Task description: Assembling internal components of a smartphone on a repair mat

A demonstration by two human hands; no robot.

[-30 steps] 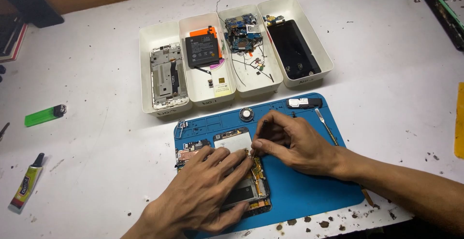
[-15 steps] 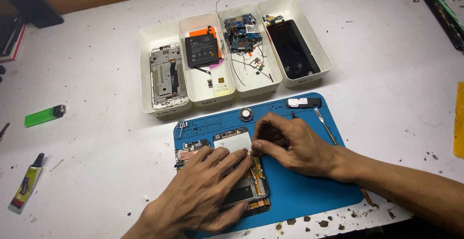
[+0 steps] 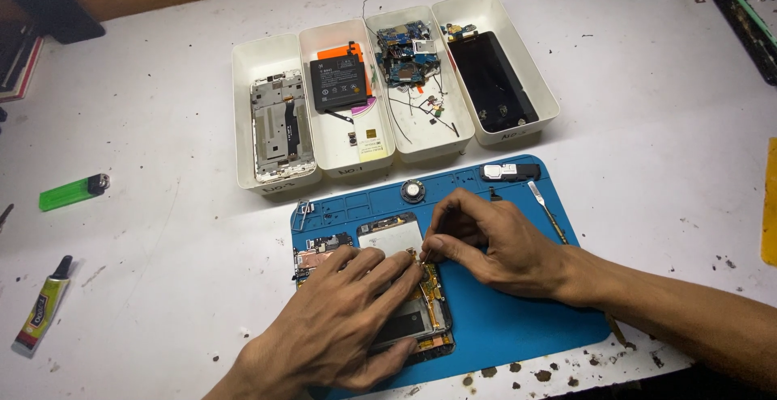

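the right hand's point(image 3: 494, 242) thumb and forefinger are pinched together at the phone's point(image 3: 405, 287) upper right edge, low in the centre of the frame; they seem to nip a tiny part, too small to tell. the other fingers curl loosely over the mat point(image 3: 518, 327). the left hand point(image 3: 340, 327) lies flat and spread on the opened phone, fingers straight, pressing it down and gripping nothing.

the phone lies face down on the blue mat, its gold boards and a silver shield showing between the hands. just left of it on the mat sits a small circuit board point(image 3: 317, 253). along the mat's upper edge lie a round speaker point(image 3: 413, 190), a white-and-black module point(image 3: 508, 172) and a thin metal pry tool point(image 3: 546, 210).

above the mat stand four white trays point(image 3: 243, 109) side by side: from left, a phone frame point(image 3: 279, 129), a battery point(image 3: 338, 82), loose boards and wires point(image 3: 409, 56), a dark screen point(image 3: 491, 80).

far left on the white table point(image 3: 162, 270) lie a green lighter point(image 3: 71, 193) and, below it, a glue tube point(image 3: 44, 307).
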